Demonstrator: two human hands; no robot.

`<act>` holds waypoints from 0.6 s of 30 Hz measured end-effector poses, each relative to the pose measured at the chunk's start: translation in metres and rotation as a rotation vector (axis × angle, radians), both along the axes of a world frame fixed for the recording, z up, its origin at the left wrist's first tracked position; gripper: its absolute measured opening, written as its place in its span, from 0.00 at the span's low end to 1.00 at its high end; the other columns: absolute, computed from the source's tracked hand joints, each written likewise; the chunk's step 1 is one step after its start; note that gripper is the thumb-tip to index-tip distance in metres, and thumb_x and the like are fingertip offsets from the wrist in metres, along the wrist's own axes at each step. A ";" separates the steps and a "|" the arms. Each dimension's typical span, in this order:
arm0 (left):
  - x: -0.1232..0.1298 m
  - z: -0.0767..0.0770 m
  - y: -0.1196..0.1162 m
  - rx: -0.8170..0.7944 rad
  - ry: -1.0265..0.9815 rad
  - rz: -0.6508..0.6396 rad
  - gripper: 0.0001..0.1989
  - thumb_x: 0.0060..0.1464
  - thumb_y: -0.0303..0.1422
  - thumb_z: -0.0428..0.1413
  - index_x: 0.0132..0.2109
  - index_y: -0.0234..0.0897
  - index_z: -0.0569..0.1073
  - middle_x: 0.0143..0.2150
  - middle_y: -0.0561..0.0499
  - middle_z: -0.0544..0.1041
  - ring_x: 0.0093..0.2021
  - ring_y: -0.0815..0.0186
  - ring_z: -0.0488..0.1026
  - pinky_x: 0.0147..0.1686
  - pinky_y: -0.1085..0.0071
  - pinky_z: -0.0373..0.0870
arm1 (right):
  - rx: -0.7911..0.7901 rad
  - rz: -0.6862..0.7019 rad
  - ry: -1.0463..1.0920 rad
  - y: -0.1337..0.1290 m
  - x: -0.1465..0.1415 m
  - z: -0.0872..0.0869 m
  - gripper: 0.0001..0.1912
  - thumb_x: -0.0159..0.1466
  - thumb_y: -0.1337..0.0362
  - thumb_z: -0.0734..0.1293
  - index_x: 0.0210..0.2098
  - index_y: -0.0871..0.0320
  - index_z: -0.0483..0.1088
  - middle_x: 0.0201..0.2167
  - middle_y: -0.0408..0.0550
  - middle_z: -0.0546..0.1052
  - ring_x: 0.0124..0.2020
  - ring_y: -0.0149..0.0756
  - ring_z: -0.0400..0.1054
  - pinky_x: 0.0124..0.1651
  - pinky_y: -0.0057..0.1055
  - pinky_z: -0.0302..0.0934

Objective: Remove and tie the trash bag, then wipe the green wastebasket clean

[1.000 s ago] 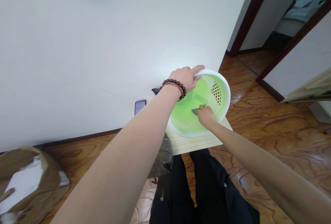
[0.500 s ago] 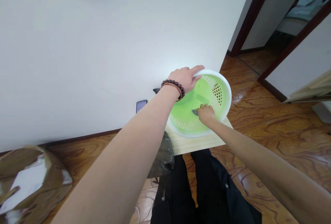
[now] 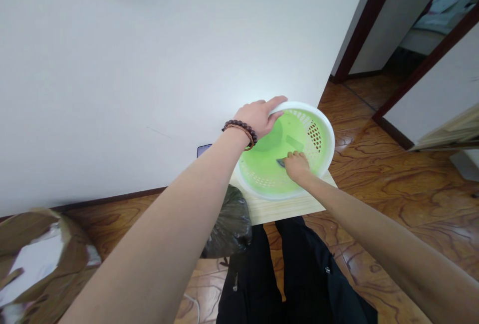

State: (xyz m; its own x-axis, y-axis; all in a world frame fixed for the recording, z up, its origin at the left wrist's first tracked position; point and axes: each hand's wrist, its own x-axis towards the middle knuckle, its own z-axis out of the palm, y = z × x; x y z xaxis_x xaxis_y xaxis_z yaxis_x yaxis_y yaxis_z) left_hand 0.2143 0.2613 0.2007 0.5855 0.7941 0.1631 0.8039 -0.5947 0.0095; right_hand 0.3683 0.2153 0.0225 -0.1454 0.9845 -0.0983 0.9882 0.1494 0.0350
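Note:
A round colander basket (image 3: 262,164), light green inside with a white rim, sits tilted on a pale wooden board. My left hand (image 3: 258,115), with a beaded bracelet at its wrist, closes on the rim at the upper left, thumb inside and fingers outside. Inside the basket, my right hand (image 3: 297,165) is closed low down near the front. A small dark grey piece (image 3: 280,162), perhaps cloth, pokes out from its fingers; its kind is unclear. The rest of it is hidden by the hand.
The pale board (image 3: 284,209) stands against a white wall (image 3: 112,64). To my left are a dark plastic bag (image 3: 230,224), a partly hidden phone (image 3: 203,149) and a cardboard box (image 3: 67,254) with papers. Wooden floor and a doorway (image 3: 374,24) lie at the right.
My left hand has slid slightly left along the rim, and its wrist now covers the dark tip seen beside it before. My right hand has barely shifted in the basket.

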 end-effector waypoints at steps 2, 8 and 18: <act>0.001 0.000 -0.001 0.002 -0.004 0.014 0.24 0.61 0.43 0.36 0.64 0.51 0.50 0.50 0.47 0.69 0.48 0.59 0.68 0.46 0.63 0.61 | -0.044 -0.009 0.026 -0.003 -0.008 -0.002 0.16 0.62 0.70 0.56 0.41 0.60 0.74 0.41 0.58 0.72 0.47 0.45 0.62 0.46 0.36 0.52; 0.001 0.001 -0.013 -0.019 0.056 0.147 0.25 0.61 0.44 0.34 0.64 0.52 0.46 0.50 0.44 0.68 0.45 0.56 0.69 0.43 0.61 0.62 | -0.144 0.062 0.274 -0.012 -0.047 -0.011 0.18 0.66 0.61 0.53 0.47 0.53 0.71 0.42 0.51 0.72 0.43 0.38 0.65 0.42 0.28 0.54; -0.006 -0.013 -0.045 -0.006 0.107 0.313 0.32 0.59 0.34 0.38 0.66 0.46 0.30 0.57 0.38 0.61 0.49 0.53 0.67 0.41 0.59 0.64 | -0.058 0.025 -0.043 -0.019 -0.004 0.004 0.18 0.61 0.73 0.54 0.40 0.60 0.74 0.43 0.58 0.73 0.46 0.43 0.63 0.45 0.36 0.52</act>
State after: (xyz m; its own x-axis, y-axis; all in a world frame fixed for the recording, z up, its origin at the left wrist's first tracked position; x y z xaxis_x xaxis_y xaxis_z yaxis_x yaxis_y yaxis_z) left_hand 0.2087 0.2164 0.1878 0.3267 0.9388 0.1088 0.9442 -0.3190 -0.0822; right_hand 0.3646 0.1968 0.0266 -0.1639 0.9731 -0.1620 0.9819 0.1767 0.0682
